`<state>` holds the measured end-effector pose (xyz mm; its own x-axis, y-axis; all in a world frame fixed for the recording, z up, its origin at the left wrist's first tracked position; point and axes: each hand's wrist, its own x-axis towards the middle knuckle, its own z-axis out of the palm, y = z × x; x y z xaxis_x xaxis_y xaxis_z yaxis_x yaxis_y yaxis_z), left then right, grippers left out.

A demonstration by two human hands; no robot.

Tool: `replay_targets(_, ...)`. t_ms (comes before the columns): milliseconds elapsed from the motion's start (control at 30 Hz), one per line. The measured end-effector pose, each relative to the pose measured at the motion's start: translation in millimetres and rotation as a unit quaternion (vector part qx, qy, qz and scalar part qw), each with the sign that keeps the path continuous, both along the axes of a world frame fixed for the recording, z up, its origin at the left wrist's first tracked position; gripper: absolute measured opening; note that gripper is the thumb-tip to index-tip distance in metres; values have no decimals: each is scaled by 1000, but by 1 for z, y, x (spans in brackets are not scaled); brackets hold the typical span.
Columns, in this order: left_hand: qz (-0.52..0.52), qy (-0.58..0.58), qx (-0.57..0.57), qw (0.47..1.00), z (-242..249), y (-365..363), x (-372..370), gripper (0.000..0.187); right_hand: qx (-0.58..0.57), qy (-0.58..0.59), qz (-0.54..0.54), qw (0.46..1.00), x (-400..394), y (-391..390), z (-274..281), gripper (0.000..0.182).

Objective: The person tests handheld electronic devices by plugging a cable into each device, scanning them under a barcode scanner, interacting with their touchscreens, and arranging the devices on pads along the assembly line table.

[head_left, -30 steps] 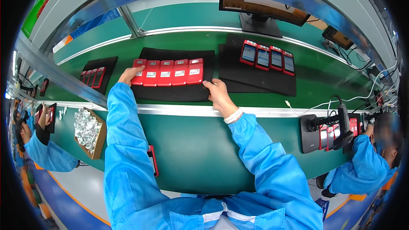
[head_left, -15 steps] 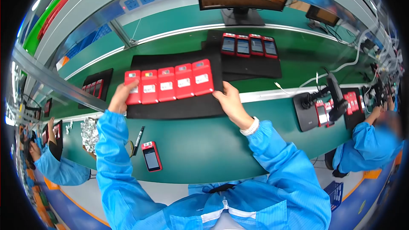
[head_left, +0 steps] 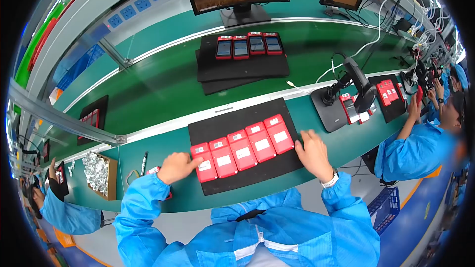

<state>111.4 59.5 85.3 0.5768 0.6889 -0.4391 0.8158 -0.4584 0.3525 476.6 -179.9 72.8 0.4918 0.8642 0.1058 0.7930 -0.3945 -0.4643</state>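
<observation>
A black mat (head_left: 225,123) lies on the near green bench top, carrying several red handheld devices (head_left: 242,152) in a slanted row, their backs with white labels facing up. My left hand (head_left: 179,167) is at the mat's left side, fingers loosely bent, thumb stretched out to the edge of the leftmost device. On the other side, my right hand (head_left: 314,154) rests by the mat's right edge with fingers spread, close to the rightmost device. Another red device (head_left: 154,170) is mostly hidden behind my left hand and sleeve.
Farther back, several red devices (head_left: 240,47) lie screen-up on stacked black mats (head_left: 242,71). At right stands a scanner on a stand (head_left: 363,91); at left, a carton (head_left: 113,178) of crumpled silvery pieces and a marker (head_left: 144,163). Co-workers (head_left: 410,138) sit on both sides.
The mat with its row of devices has come down and toward me, from being held over the back bench to lying on the near bench. My hands have loosened from its sides.
</observation>
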Motion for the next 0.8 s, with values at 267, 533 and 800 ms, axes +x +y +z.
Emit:
replay_targets(267,139,-286,178,931,-20,211,179,55,88,16,-150,985,154,297,-49,59)
replay_targets(533,154,-75,298,939,-42,241,229,69,138,99,-165,972,181,343,-76,72)
replay_targets(800,180,-308,209,910,-63,285,208,63,172,224,-141,949,178,360,-52,73)
